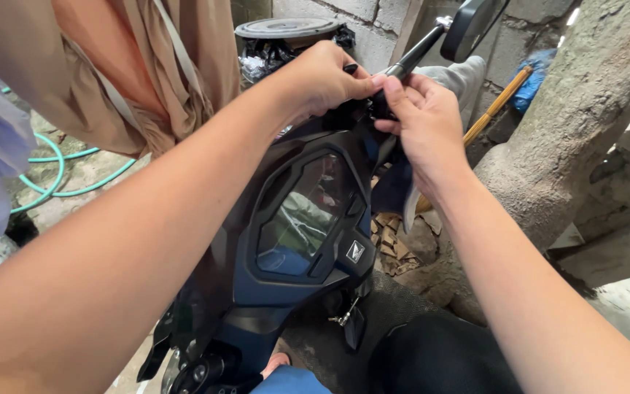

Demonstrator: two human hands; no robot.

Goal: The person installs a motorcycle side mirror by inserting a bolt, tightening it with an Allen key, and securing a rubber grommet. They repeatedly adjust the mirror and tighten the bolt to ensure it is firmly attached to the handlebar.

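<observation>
I have both hands at the base of the mirror stem [410,55], above the scooter's dashboard [308,219]: left hand [322,76] fingers curled on the mount, right hand [424,117] pinching the stem. It looks like rigid, slim metal, best gripped low; the mirror head [472,25] seems fragile.

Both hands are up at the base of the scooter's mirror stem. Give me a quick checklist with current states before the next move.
1. Left hand on the stem base: ok.
2. Right hand gripping the mirror stem: ok.
3. Mirror upright on its stem: ok.
4. Fastener at the base tight or loose: cannot tell, hidden by fingers.
5. Tool in hand: cannot tell.
6. Key hanging below the dashboard, clear of both hands: ok.
</observation>
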